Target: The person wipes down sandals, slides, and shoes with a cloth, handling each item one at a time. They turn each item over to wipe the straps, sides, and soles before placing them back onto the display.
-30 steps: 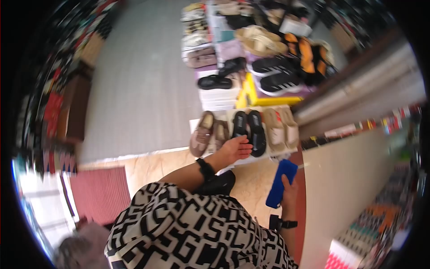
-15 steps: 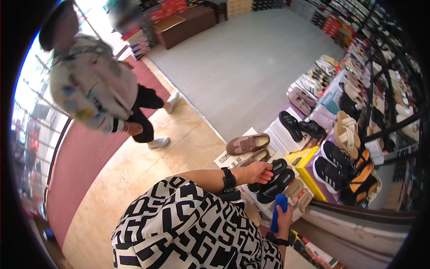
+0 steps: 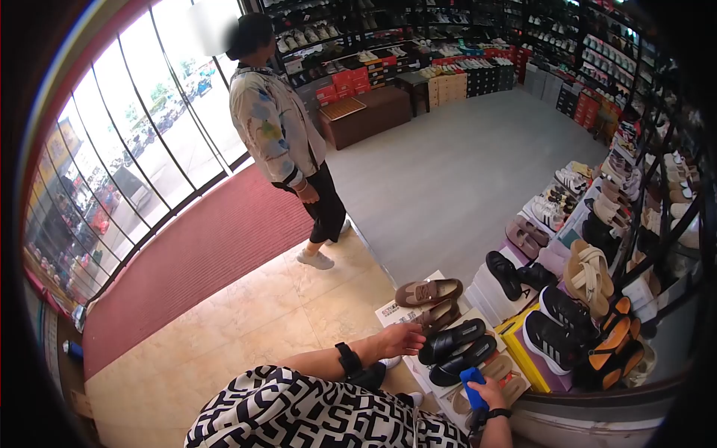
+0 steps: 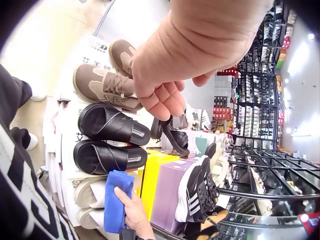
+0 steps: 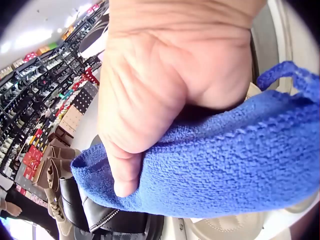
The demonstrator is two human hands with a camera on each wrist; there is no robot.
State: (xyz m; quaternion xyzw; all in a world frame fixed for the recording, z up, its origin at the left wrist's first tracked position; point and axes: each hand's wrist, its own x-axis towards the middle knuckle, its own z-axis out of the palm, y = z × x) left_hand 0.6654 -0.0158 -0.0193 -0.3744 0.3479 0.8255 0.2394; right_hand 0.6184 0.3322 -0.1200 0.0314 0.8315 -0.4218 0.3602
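A folded blue terry cloth (image 5: 235, 170), with a loop at one edge, is gripped by my right hand (image 3: 488, 393), its thumb pressed into the fabric. It hangs just over a pair of beige slippers (image 3: 514, 388). My left hand (image 3: 403, 340) is empty, fingers loosely bent, beside the near black slide sandal (image 3: 442, 341). A second black slide sandal (image 4: 111, 156) lies parallel to it. Brown lace-up shoes (image 4: 100, 84) stand on the other side of the black pair. In the left wrist view the left hand overlaps one brown shoe.
White shoeboxes (image 3: 388, 312) carry these pairs. Past them are a yellow box (image 3: 515, 343), black sneakers with white stripes (image 3: 544, 341) and rows of other shoes. A person (image 3: 276, 142) in a patterned jacket stands by the red mat (image 3: 202, 261). Black bars (image 3: 665, 306) rise at right.
My view has swung left and up, bringing the doorway in. The other person has turned and stepped away toward the floor area. The cloth stays in my right hand, now over the beige slippers.
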